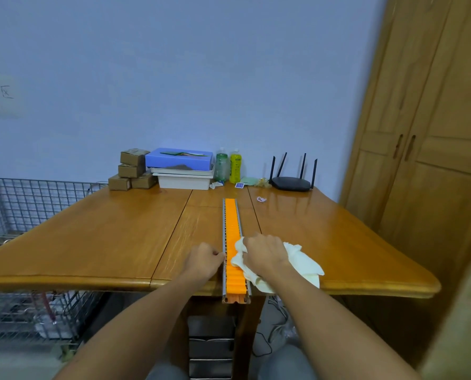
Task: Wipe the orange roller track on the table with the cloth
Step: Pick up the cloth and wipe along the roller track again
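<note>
**Right hand presses cloth on track, left hand at rail**

The orange roller track (232, 231) lies lengthwise down the middle of the frame on the wooden table (91, 242). Its near end pokes past the table's front edge.

The right hand (264, 252) has its fingers curled round a bunched white cloth (303, 260) and holds it down on the track's lower part. The loose cloth trails to the right onto the table.

The left hand (202, 259) sits just left of the track with fingers curled and tips against the metal side rail. I cannot tell if it really clasps the rail or only touches it.

Along the far table edge:
- cardboard boxes (131, 168)
- blue box (179, 159) on white trays
- two bottles (228, 165)
- black router (290, 183)

A wire basket (23, 204) is at the left of the frame and a wooden wardrobe (426, 133) at the right.
</note>
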A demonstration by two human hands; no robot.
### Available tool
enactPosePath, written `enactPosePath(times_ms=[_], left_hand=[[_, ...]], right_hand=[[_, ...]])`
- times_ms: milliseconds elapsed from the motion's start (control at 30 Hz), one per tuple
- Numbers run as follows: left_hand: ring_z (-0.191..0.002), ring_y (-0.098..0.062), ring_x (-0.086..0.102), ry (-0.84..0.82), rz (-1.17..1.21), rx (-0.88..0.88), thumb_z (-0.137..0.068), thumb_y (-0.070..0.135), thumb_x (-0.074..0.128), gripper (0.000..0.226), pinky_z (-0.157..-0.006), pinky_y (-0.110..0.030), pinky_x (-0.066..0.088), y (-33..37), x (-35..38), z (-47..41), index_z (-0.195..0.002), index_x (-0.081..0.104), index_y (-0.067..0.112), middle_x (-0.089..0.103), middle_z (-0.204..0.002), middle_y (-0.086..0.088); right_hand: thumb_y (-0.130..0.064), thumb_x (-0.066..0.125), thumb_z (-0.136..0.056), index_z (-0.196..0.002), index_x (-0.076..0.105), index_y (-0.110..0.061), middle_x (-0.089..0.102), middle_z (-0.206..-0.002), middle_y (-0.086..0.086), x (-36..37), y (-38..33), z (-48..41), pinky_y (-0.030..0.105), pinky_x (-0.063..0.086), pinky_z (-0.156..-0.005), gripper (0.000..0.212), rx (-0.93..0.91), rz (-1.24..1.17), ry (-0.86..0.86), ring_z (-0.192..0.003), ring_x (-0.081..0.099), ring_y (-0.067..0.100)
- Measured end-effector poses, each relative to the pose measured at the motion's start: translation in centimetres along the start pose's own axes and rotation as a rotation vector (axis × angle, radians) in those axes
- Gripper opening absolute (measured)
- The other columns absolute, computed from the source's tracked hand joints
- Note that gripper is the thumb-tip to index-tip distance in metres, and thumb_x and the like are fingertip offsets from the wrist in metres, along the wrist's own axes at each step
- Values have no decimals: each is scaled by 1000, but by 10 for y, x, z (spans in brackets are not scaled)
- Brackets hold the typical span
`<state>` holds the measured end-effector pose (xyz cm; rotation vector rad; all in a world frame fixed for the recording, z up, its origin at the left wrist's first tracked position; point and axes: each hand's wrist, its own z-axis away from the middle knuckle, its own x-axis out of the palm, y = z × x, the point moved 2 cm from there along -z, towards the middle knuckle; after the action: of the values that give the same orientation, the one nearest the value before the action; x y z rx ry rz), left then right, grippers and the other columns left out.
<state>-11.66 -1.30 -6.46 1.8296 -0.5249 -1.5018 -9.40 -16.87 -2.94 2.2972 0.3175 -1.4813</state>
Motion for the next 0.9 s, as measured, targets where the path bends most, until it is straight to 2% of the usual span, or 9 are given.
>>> enactPosePath(times_ms=[133, 333, 433, 533, 633, 700, 800, 900], left_hand=[[-59, -9, 51, -25, -24, -8, -101, 29, 60, 24, -55, -25, 40, 1, -1, 8, -84, 69, 15, 57, -68, 1], [-60, -8, 52, -38, -45, 23, -99, 28, 64, 24, -55, -24, 38, 2, -7, 26, -77, 66, 18, 56, -68, 2], [-65, -8, 57, -45, -58, 37, -98, 29, 65, 18, -56, -23, 39, 3, -10, 38, -86, 71, 17, 60, -72, 3], [-63, -9, 53, -55, -66, 47, -97, 30, 66, 24, -55, -26, 37, 3, -13, 48, -76, 65, 19, 59, -69, 2], [-61, -15, 52, -49, -78, 28, -94, 32, 67, 31, -54, -29, 35, 1, -15, 57, -66, 62, 20, 57, -64, 0], [-61, -17, 53, -37, -66, 5, -90, 28, 67, 27, -54, -29, 36, -3, -17, 62, -65, 62, 18, 59, -66, -1], [-60, -15, 48, -48, -78, 20, -93, 23, 58, 30, -57, -30, 37, -7, -18, 67, -63, 56, 18, 58, -67, 0], [-59, -11, 45, -39, -75, 34, -96, 24, 58, 37, -53, -27, 33, -9, -19, 71, -60, 53, 21, 55, -64, 2]], right_hand=[[-28, 56, -93, -98, 67, -17, 67, -94, 2, 6, 18, 20, 31, 38, -60, 16, 61, -16, -59, -69, 53, 22], [-34, 50, -94, -112, 67, -21, 63, -104, 3, -24, 21, 29, 32, 35, -64, 28, 98, -148, 113, -88, 63, 29], [-35, 51, -92, -109, 68, -23, 65, -104, 3, -52, 15, 24, 33, 35, -64, 27, 111, -198, 189, -89, 64, 31], [-33, 54, -89, -103, 70, -24, 68, -100, 4, -76, 5, 21, 33, 36, -64, 24, 117, -258, 221, -90, 64, 32], [-34, 54, -88, -104, 71, -25, 68, -101, 5, -84, -12, 23, 33, 38, -65, 25, 105, -310, 182, -93, 63, 33], [-35, 54, -87, -103, 71, -26, 68, -100, 5, -77, -26, 26, 33, 36, -65, 25, 87, -318, 144, -93, 63, 33], [-37, 54, -87, -105, 71, -25, 67, -100, 4, -58, -43, 35, 33, 38, -66, 27, 82, -331, 46, -92, 63, 31], [-35, 54, -88, -111, 70, -24, 67, -104, 5, -43, -49, 42, 33, 41, -68, 30, 99, -354, -46, -94, 63, 30]])
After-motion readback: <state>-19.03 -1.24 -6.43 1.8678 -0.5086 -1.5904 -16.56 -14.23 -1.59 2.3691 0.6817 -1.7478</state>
